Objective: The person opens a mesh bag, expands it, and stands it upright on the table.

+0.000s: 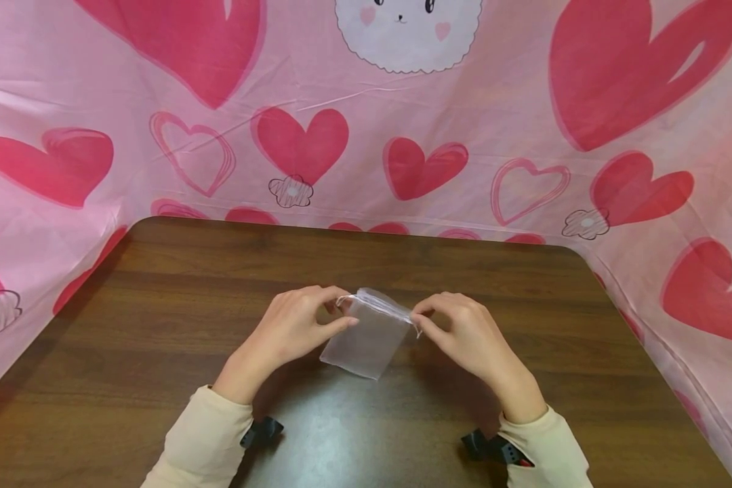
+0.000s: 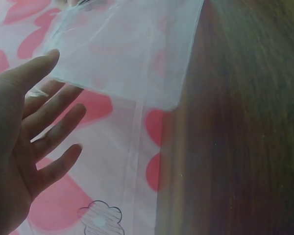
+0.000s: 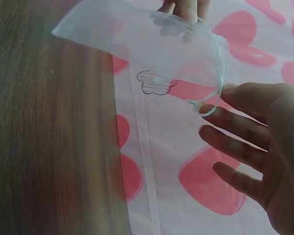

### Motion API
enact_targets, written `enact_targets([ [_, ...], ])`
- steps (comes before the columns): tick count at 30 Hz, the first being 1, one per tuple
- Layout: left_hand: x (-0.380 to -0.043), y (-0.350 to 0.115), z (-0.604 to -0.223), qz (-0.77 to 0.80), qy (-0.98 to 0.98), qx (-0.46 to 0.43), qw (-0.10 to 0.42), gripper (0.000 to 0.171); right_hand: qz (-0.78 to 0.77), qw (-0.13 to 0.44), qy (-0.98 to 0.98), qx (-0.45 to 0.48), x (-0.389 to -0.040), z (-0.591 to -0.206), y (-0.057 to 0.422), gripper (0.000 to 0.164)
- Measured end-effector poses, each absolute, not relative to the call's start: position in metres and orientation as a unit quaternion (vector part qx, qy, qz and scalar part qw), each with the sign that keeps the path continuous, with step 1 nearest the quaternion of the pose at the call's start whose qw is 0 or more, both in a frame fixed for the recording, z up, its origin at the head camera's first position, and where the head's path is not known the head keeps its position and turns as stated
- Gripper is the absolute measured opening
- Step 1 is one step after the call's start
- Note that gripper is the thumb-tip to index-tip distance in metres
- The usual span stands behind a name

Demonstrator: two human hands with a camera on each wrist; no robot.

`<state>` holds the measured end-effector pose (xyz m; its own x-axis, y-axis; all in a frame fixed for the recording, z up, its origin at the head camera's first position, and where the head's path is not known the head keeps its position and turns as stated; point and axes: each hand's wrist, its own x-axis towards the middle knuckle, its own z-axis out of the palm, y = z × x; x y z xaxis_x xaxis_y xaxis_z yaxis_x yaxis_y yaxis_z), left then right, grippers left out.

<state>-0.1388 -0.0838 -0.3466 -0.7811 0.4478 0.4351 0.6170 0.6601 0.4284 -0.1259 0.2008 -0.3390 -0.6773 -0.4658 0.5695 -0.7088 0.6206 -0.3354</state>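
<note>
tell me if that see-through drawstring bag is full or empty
Empty, it seems: the bag looks flat, with nothing visible inside, and the pink backdrop shows faintly through it in the left wrist view.

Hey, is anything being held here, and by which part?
A sheer pouch, by its drawstring end: the left hand at one corner, the right hand at the other.

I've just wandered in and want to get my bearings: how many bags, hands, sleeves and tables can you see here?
Bags: 1, a sheer white bag
Hands: 2, the left hand and right hand
Sleeves: 2, the left sleeve and right sleeve
Tables: 1, a wooden table
Total: 6
</note>
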Motion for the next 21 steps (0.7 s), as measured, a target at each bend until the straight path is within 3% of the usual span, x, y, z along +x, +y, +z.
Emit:
enact_targets([
  [6, -0.1379, -0.0825, -0.3469, -0.286, -0.901, -0.293, 0.142, 0.018, 0.297, 0.229, -0.872, 0.314, -0.1238, -0.3365, 0.2014, 0.013],
  [21, -0.1383, -0.0806, -0.3457, -0.342, -0.872, -0.276, 0.214, 0.012, 0.309, 0.216, -0.886, 0.271, -0.1218, -0.3356, 0.1976, 0.03],
])
